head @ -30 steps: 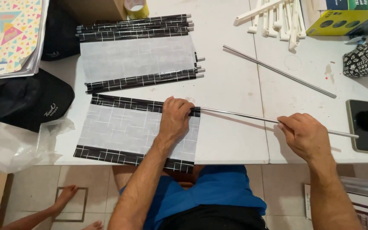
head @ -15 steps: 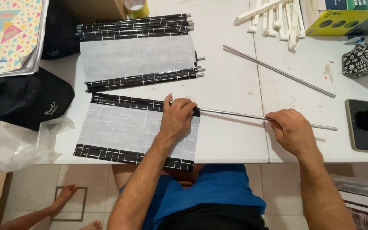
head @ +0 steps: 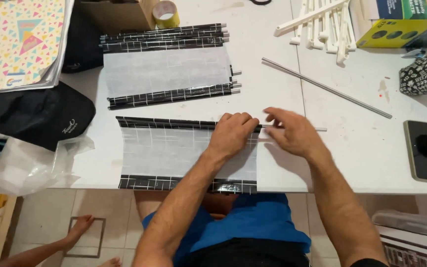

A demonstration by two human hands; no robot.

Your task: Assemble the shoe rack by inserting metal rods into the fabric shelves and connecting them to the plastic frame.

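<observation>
Head view is showing you a white table (head: 357, 163), and everything below is placed against it. Lying on its near edge, directly in front of you, is a grey fabric panel (head: 174, 151) with black grid-lined borders at its far and near sides. A second panel (head: 166, 66) of the same kind is lying farther back on the table, with rod ends sticking out of its right side. Toward the table's right, a long loose metal rod (head: 327, 88) is resting at a slant, and a dark phone (head: 424, 151) is sitting near the right edge.

Your left hand (head: 233, 133) is pressing down on the near panel's far right corner, fingers curled over the black border. Your right hand (head: 292, 132) is just beside it, fingers pinched narrowly around a thin metal rod (head: 317, 129), whose short free end is poking out to the right.

You seem to be feeding this rod into the border's sleeve. Judging by the short length showing, the next move is calling for a steady, level push while your left hand is pinning the fabric.
</observation>
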